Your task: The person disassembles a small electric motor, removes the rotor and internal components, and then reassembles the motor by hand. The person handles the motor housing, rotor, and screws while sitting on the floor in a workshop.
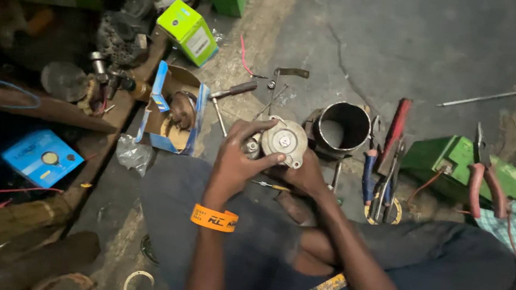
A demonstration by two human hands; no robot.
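On the cracked grey concrete floor, seen from the head camera: person seated, dark trousers, both hands raised over the lap. Left hand, orange wristband on its wrist, wraps its fingers over the top and near side of a round silver-grey metal motor housing. Right hand cups the same housing from beneath. Both hands clamped on it, close together, housing held above the knees, its flat round face up toward the camera.

Just beyond the housing, a dark open metal cylinder sleeve stands on the floor. Right of it: blue-handled pliers, a long red flat tool, a green rectangular box, red-handled pliers lying on that box. Left of the hands: an open blue-and-brown cardboard box with a round part inside, a screwdriver beside it, a lime-green carton farther back. Far left, a small blue box on a dark, cluttered ledge.
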